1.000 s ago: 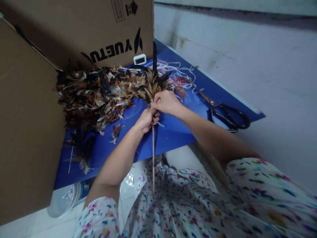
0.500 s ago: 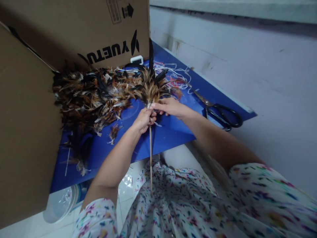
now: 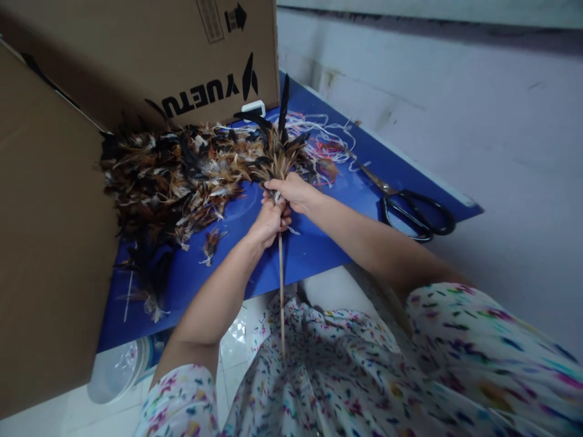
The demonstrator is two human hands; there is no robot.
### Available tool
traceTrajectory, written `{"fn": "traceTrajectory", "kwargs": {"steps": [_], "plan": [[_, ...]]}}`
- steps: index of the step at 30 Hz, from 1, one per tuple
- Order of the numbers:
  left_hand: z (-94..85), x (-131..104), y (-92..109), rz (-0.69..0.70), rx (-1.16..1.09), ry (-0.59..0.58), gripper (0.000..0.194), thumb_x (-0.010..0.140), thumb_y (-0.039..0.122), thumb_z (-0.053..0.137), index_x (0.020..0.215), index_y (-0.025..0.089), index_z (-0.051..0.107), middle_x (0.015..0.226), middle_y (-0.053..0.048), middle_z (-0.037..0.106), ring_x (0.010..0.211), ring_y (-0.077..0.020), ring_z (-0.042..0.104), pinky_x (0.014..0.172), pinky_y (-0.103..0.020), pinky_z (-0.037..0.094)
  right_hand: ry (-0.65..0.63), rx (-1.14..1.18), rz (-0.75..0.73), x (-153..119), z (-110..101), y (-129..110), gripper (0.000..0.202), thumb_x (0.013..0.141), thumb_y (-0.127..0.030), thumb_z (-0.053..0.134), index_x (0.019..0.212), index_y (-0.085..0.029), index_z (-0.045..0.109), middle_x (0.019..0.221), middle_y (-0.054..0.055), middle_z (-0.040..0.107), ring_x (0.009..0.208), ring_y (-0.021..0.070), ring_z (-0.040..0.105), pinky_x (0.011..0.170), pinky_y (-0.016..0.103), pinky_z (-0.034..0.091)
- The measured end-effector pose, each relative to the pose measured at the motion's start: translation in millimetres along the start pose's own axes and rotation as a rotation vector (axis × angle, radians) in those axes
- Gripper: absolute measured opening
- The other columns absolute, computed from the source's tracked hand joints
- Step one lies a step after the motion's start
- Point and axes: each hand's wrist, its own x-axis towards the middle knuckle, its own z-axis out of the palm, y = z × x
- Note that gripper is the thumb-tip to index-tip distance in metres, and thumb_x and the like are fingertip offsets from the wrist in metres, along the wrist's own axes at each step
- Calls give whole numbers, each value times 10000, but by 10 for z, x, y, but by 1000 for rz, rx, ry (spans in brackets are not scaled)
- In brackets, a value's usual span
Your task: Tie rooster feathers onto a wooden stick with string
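Note:
My left hand (image 3: 269, 222) is closed round the upper part of a thin wooden stick (image 3: 281, 273), which runs down towards my lap. At its top fans a cluster of brown and black feathers (image 3: 279, 156), with long black plumes pointing up, like a feather duster. Just above the left hand, my right hand (image 3: 295, 191) is closed on the base of these feathers, its thumb and fingers reaching across them. A bit of white tie (image 3: 294, 230) sticks out beside the left fingers. How the feathers are fixed to the stick is hidden by my hands.
A wide pile of loose feathers (image 3: 168, 176) covers the left of the blue table (image 3: 319, 243). Tangled white and red string (image 3: 330, 136) lies behind, black-handled scissors (image 3: 410, 212) to the right. A cardboard box (image 3: 136, 54) and a small white device (image 3: 253, 110) stand at the back.
My right hand has moved left across the feather base and closed round it. The left hand keeps its hold on the stick. The whole view has shifted slightly.

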Motion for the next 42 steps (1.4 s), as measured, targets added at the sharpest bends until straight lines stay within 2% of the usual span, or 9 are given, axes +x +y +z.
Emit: {"fn": "traceTrajectory", "kwargs": {"steps": [4,7,10,13,18,22,28,35,42], "plan": [[-41,35,15,-13,-64,-53,162,915,168,495,783,196,405,600,58,424,406,-35,371,381,-127,196,-62,-40,-25,-3,-58,16,268,908,-232,553,657,-149,592,689,84,669,560,133,585,486,241,475],[-88,57,57,-60,-157,-109,163,900,214,480,745,166,487,602,12,501,462,-81,485,409,-171,335,-87,-50,-46,-15,-109,4,270,913,-283,554,684,-151,606,632,63,654,436,105,476,370,230,366],[-135,75,92,-125,-214,-127,364,951,385,408,761,133,589,645,-43,594,518,-127,576,485,-241,476,-93,-47,-67,-39,-135,-16,276,917,-306,551,684,-165,598,491,18,555,349,104,390,306,238,258],[-166,100,94,-147,-248,-127,510,984,483,340,795,117,640,677,-64,640,546,-138,613,567,-285,545,-98,-27,-61,-58,-148,-23,307,924,-311,554,650,-172,569,432,-2,502,312,96,380,285,228,242],[-172,137,67,-125,-277,-104,499,966,544,426,816,125,654,694,-57,661,566,-118,626,576,-241,533,-171,18,-62,-31,-183,5,303,915,-311,576,651,-161,576,429,1,523,304,80,384,269,199,242],[-172,146,57,-101,-283,-118,430,972,487,461,801,132,633,683,-45,650,531,-103,596,511,-215,476,-268,39,-66,2,-210,35,304,902,-338,584,687,-131,640,472,27,579,304,67,353,262,194,240],[-178,127,49,-100,-319,-174,339,949,423,535,753,150,585,638,-13,583,489,-84,517,491,-205,419,-310,80,-65,-9,-222,40,282,892,-331,596,697,-133,644,549,32,631,330,58,377,285,183,278],[-187,97,54,-85,-330,-273,307,934,270,565,654,166,496,552,24,451,520,-93,494,603,-222,478,-417,132,-2,-23,-235,37,278,850,-399,653,719,-156,621,642,38,656,389,81,436,313,199,320],[-137,61,50,-23,-279,-197,246,887,227,654,700,159,509,543,59,423,533,-81,509,678,-250,524,-455,91,35,-48,-272,24,323,831,-489,669,747,-183,617,630,27,645,342,60,339,287,197,262]]}}
